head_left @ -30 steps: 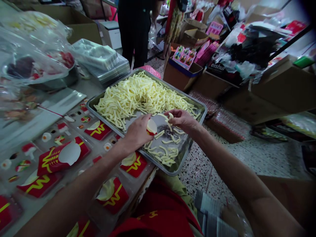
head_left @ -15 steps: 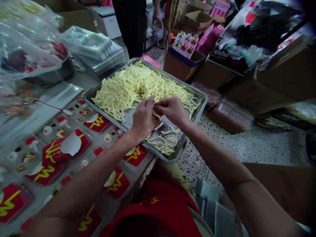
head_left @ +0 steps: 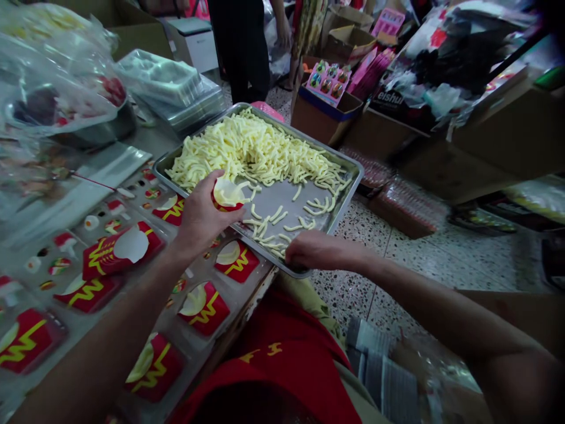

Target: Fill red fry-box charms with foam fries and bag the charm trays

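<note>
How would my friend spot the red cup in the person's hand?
Look for the big metal tray heaped with pale yellow strips. At its near left edge, the left hand holds the red cup. Similar red holders lie nearby; only this one is held.

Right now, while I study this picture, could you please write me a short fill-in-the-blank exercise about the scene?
1. The person's right hand is by the near edge of the rectangular metal tray, while the small red paper pouch with a pale inside is in the ____.
2. The large heap of pale yellow, stick-shaped pieces lies mostly in the tray's ____ half, not its near half.
3. The other red paper pouches, left of the tray, carry a zigzag coloured ____.

Missing words: left hand; far; yellow.
</note>
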`<act>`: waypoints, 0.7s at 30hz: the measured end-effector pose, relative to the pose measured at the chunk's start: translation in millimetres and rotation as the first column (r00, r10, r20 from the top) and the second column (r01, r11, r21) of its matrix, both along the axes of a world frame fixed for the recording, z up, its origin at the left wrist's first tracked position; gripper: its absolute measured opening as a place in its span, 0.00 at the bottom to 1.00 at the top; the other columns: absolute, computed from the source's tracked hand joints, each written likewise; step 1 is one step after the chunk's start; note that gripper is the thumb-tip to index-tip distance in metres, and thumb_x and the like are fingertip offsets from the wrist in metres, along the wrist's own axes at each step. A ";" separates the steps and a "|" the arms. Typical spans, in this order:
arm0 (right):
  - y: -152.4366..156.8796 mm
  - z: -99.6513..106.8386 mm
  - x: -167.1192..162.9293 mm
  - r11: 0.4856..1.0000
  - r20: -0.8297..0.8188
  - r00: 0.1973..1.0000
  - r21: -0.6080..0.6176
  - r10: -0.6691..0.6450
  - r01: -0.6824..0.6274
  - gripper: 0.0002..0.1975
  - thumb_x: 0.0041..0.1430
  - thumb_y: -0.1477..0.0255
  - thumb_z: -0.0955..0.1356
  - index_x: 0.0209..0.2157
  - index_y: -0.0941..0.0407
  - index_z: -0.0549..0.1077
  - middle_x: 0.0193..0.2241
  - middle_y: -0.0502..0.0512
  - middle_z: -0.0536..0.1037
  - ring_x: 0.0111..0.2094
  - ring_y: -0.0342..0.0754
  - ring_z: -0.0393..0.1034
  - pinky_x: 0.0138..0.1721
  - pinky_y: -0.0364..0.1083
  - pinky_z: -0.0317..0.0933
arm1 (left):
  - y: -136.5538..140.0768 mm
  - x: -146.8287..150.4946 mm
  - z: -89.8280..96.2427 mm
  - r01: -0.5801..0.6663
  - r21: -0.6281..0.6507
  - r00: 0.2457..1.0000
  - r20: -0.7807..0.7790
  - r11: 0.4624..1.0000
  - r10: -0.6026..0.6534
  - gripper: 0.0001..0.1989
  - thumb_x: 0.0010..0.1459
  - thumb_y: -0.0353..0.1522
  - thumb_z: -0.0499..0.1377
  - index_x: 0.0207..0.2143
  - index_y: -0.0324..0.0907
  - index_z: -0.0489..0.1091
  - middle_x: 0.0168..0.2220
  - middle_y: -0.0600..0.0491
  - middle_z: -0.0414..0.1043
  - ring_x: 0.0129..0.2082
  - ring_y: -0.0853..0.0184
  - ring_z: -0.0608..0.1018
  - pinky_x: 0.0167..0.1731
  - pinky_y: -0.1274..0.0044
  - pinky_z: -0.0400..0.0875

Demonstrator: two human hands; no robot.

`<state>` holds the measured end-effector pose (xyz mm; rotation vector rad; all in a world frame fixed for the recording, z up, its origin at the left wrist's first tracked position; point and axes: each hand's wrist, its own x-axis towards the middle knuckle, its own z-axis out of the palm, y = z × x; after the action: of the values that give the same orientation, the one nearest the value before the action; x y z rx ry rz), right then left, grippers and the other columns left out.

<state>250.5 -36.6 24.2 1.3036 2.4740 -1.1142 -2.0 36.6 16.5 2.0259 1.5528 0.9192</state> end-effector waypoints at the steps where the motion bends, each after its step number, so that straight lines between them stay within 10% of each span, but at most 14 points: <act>1: 4.3 -4.7 -3.1 0.998 0.017 0.999 0.049 -0.046 0.045 0.16 0.56 0.82 0.68 0.37 0.49 0.85 0.31 0.50 0.84 0.29 0.42 0.72 0.33 0.42 0.60 | -2.2 -2.7 3.6 -0.001 -0.002 1.000 0.010 1.000 0.001 0.39 0.46 0.36 0.72 0.61 0.44 0.65 0.55 0.48 0.73 0.53 0.55 0.77 0.58 0.65 0.70; 8: 58.1 17.0 60.4 0.838 -0.019 0.892 0.335 -0.452 0.431 0.13 0.58 0.76 0.70 0.41 0.50 0.85 0.36 0.52 0.84 0.34 0.45 0.73 0.37 0.44 0.61 | -10.5 -30.6 4.3 -0.047 -0.072 0.999 0.022 0.996 0.048 0.44 0.43 0.43 0.72 0.63 0.44 0.66 0.52 0.49 0.75 0.49 0.56 0.78 0.54 0.65 0.73; 13: 79.2 13.9 100.0 0.972 0.393 0.893 0.163 -0.220 0.168 0.12 0.51 0.82 0.70 0.26 0.52 0.84 0.26 0.51 0.81 0.30 0.45 0.70 0.35 0.45 0.59 | -12.7 -35.4 -4.9 -0.051 -0.145 0.994 0.089 0.988 0.064 0.45 0.42 0.44 0.73 0.63 0.43 0.66 0.52 0.48 0.75 0.49 0.55 0.78 0.54 0.65 0.73; 17: 98.1 -8.1 89.3 0.958 -0.054 0.980 0.207 -0.189 0.196 0.14 0.54 0.79 0.70 0.37 0.51 0.85 0.42 0.53 0.81 0.41 0.46 0.73 0.43 0.45 0.63 | -18.9 -30.6 1.4 0.075 -0.171 0.992 0.113 0.982 -0.056 0.46 0.42 0.45 0.73 0.64 0.45 0.65 0.54 0.50 0.74 0.51 0.55 0.77 0.55 0.66 0.72; 21: 94.6 -9.6 72.9 0.905 -0.480 0.846 0.212 -0.233 0.370 0.13 0.58 0.74 0.70 0.44 0.52 0.83 0.53 0.56 0.76 0.50 0.49 0.71 0.46 0.46 0.65 | -29.3 -41.2 8.7 0.022 -0.179 0.996 0.086 0.984 -0.007 0.47 0.41 0.46 0.74 0.63 0.44 0.66 0.53 0.50 0.75 0.49 0.56 0.78 0.53 0.65 0.73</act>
<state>323.4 58.0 14.6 1.7520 2.9322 -1.2649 -43.3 7.3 25.2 1.8463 1.5153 0.8177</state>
